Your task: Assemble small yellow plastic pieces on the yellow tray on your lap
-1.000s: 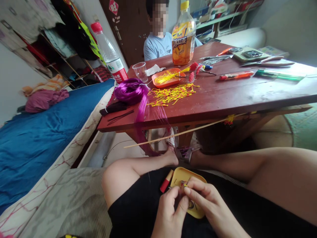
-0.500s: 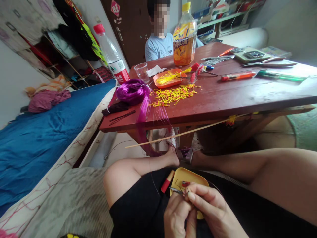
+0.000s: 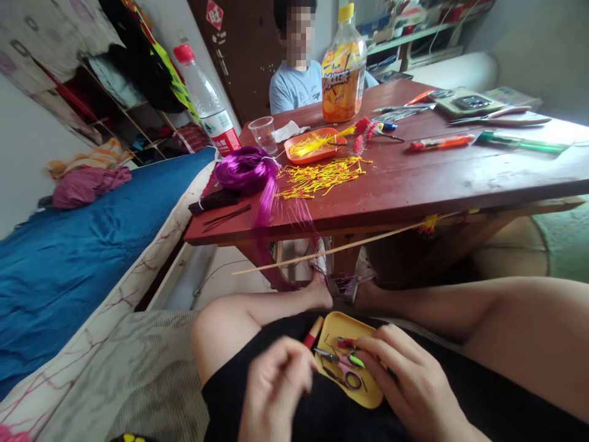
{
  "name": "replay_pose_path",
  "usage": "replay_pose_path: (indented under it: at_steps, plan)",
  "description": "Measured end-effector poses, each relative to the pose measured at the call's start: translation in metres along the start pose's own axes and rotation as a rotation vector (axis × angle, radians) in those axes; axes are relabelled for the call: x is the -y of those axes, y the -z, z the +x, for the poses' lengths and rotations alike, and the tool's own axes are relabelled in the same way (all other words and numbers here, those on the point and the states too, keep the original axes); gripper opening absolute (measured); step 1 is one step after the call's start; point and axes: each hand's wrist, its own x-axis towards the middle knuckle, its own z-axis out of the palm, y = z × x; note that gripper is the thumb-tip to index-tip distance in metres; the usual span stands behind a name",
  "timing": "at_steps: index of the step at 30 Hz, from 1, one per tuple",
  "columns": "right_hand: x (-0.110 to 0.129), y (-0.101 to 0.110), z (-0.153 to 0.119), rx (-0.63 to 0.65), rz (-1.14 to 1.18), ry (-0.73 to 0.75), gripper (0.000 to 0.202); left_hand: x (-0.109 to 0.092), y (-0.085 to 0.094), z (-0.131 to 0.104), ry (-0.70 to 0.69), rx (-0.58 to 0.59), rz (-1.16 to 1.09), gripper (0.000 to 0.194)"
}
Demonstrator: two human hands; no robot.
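Note:
A shallow yellow tray [image 3: 338, 318] rests on my lap. In it lie small scissors [image 3: 347, 370] with pinkish handles, a few short dark bits and a lime-green piece [image 3: 356, 361]. My right hand [image 3: 409, 374] reaches over the tray's right side, thumb and fingers closing on the end of a small red, metal-tipped thing that looks like a lighter [image 3: 346, 342]. Left of the tray, my left hand [image 3: 278, 380] is raised and blurred, its fingertips pinched together; what they hold cannot be made out. A red and tan tube [image 3: 313, 331] lies against the tray's left edge.
On the red table [image 3: 391, 184] are purple fibre [image 3: 248, 175], yellow stamens [image 3: 322, 177], an orange dish [image 3: 317, 156], dark stems [image 3: 214, 202], bottles and tools. A thin stick [image 3: 322, 253] juts below its edge. Someone in a blue shirt [image 3: 297, 86] sits opposite.
My hands, close together over the tray before, have parted. The left moved left; the right opened away from it and now touches the lighter. The scissors are now lying in the tray.

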Motion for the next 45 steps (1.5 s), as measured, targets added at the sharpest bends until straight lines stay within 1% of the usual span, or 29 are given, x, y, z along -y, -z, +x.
replay_pose_path:
  at_steps: [1, 2, 3, 4, 5, 6, 8, 10, 15, 18, 19, 21, 24, 26, 29, 31, 34, 37, 41, 45]
  plan:
    - [0.002, 0.001, 0.001, -0.003, -0.031, 0.056, 0.014, -0.007, 0.004, 0.008, -0.020, -0.167, -0.057, 0.028]
    - [0.003, 0.002, 0.002, -0.001, -0.060, 0.108, 0.014, -0.013, 0.005, 0.014, -0.038, -0.229, -0.051, 0.023]
    - [0.004, 0.002, 0.002, 0.009, -0.083, 0.153, 0.015, -0.017, 0.003, 0.020, -0.072, -0.228, 0.017, 0.018]
    - [0.005, 0.002, 0.002, 0.023, -0.102, 0.192, 0.017, -0.019, 0.000, 0.024, -0.103, -0.157, 0.119, 0.016]
    - [0.005, 0.002, 0.002, 0.041, -0.113, 0.222, 0.019, -0.019, -0.005, 0.026, -0.133, -0.045, 0.235, 0.015]
    - [0.005, 0.002, 0.001, 0.060, -0.119, 0.244, 0.021, -0.018, -0.010, 0.027, -0.153, 0.054, 0.338, 0.017]
    - [0.004, 0.002, 0.000, 0.104, -0.118, 0.271, 0.025, -0.013, -0.018, 0.026, -0.140, 0.176, 0.457, 0.026]
    - [0.002, 0.000, -0.001, 0.145, -0.124, 0.298, 0.028, -0.010, -0.022, 0.025, -0.083, 0.224, 0.512, 0.029]
    - [-0.003, -0.007, -0.006, 0.243, -0.151, 0.328, 0.032, -0.015, -0.021, 0.026, 0.075, 0.341, 0.631, 0.019]
    - [-0.004, -0.009, -0.007, 0.309, -0.145, 0.322, 0.031, -0.016, -0.020, 0.028, 0.096, 0.411, 0.663, 0.016]
    - [-0.003, -0.009, -0.005, 0.338, -0.123, 0.294, 0.030, -0.015, -0.020, 0.029, 0.084, 0.426, 0.663, 0.015]
    - [-0.002, -0.006, -0.001, 0.415, -0.029, 0.183, 0.028, -0.012, -0.021, 0.028, 0.034, 0.424, 0.651, 0.015]
    - [0.000, -0.001, 0.008, 0.555, 0.155, -0.061, 0.024, -0.005, -0.026, 0.025, -0.062, 0.345, 0.620, 0.019]
    - [0.000, 0.001, 0.010, 0.639, 0.248, -0.174, 0.021, 0.000, -0.029, 0.020, -0.120, 0.298, 0.597, 0.020]
    - [-0.002, 0.003, 0.007, 0.715, 0.337, -0.262, 0.019, 0.009, -0.035, 0.014, -0.180, 0.267, 0.567, 0.019]
    - [-0.005, 0.004, 0.003, 0.741, 0.374, -0.300, 0.018, 0.014, -0.038, 0.011, -0.178, 0.260, 0.540, 0.020]
    - [-0.008, 0.005, 0.001, 0.735, 0.410, -0.337, 0.018, 0.017, -0.041, 0.011, -0.119, 0.244, 0.472, 0.019]
    - [-0.010, 0.005, 0.003, 0.690, 0.435, -0.364, 0.021, 0.015, -0.041, 0.014, -0.030, 0.225, 0.371, 0.019]
    - [-0.011, 0.005, 0.004, 0.616, 0.446, -0.448, 0.023, 0.012, -0.037, 0.017, 0.092, 0.251, 0.203, 0.025]
    - [-0.009, 0.005, 0.000, 0.556, 0.474, -0.512, 0.018, 0.009, -0.033, 0.017, 0.139, 0.241, 0.132, 0.029]
